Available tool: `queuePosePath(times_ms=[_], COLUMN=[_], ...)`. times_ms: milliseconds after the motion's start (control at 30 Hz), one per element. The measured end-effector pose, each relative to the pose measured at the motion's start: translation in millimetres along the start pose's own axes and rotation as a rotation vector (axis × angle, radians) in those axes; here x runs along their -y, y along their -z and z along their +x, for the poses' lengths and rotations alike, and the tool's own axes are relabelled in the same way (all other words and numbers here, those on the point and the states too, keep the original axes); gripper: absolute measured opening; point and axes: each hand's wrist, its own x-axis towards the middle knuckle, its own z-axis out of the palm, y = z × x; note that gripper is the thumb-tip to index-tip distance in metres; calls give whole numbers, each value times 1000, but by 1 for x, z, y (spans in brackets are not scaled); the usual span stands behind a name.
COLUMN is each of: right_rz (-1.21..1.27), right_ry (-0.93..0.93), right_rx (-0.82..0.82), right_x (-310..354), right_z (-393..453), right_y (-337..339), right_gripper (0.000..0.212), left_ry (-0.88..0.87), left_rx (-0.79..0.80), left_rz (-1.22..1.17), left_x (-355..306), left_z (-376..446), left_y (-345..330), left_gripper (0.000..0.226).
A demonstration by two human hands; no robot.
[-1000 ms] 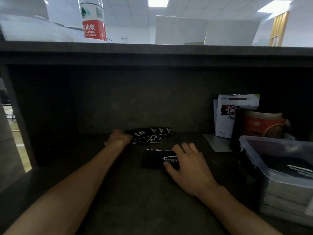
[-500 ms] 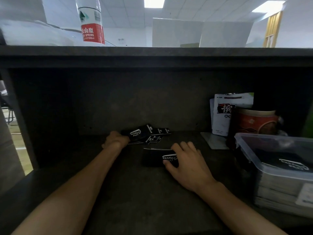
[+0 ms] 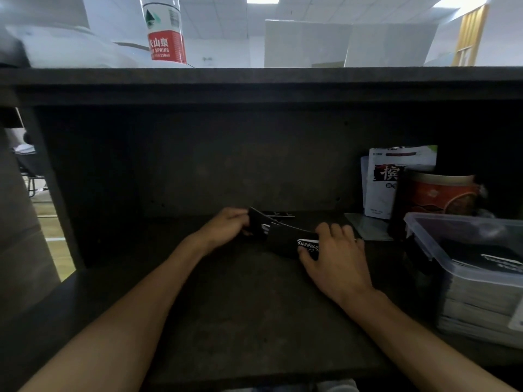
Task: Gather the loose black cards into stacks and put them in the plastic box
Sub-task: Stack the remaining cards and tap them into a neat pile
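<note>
Step in hand: gathering; loose black cards are being joined to a stack on the dark shelf [image 3: 254,306], none of this lot is boxed yet
Left hand [image 3: 223,226]: fingers curled round a small bunch of black cards [image 3: 259,223], held tilted with the far edge raised, its near end meeting the stack
Right hand [image 3: 334,250]: thumb and fingers clamp the near-right end of the card stack [image 3: 288,240], white lettering showing by the thumb
Remaining loose cards [image 3: 278,214]: a few lie flat at the back of the shelf, just behind the lifted bunch; count cannot be told
Plastic box [image 3: 424,239]: lidless, at the right of the shelf, well apart from both hands, already holding stacked black cards
Other items: red tin [image 3: 441,193] and white pouch [image 3: 382,182] behind the box; water bottle [image 3: 165,29] on the top ledge
Next move, judged: lay the bunch square onto the stack, collect the back cards, then carry rightward clear of the box rim
Risk, judged: the slanted bunch may slide or fan out
</note>
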Motion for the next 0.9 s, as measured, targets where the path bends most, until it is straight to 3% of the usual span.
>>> queuePosePath(times_ms=[133, 200, 233, 300, 367, 400, 500, 567, 767, 900], right_rz=[24, 19, 21, 35, 43, 47, 48, 35, 24, 22], right_ry=[32, 105, 136, 170, 167, 162, 154, 165, 177, 177], right_rx=[8, 58, 74, 86, 76, 70, 75, 70, 37, 26], right_x=[-1, -1, -1, 0, 1, 1, 1, 0, -1, 0], right_z=[0, 2, 3, 4, 5, 5, 7, 8, 7, 4], right_y=[-2, -3, -3, -4, -5, -5, -7, -8, -9, -7], right_gripper=[64, 56, 49, 43, 46, 47, 49, 50, 47, 45], left_ry=[45, 53, 38, 9, 86, 170, 417, 474, 510, 503], left_rx=[167, 197, 147, -155, -459, -517, -488, -480, -508, -504], left_rz=[20, 40, 67, 171, 295, 368, 508, 509, 378, 349], left_x=[0, 0, 1, 7, 14, 15, 25, 30, 35, 33], left_z=[3, 6, 9, 20, 36, 42, 64, 74, 78, 71], left_y=[-26, -26, -24, -16, -5, -1, 3, 0, 1, -2], left_gripper=[26, 36, 42, 42, 24, 16, 56, 71, 47, 47])
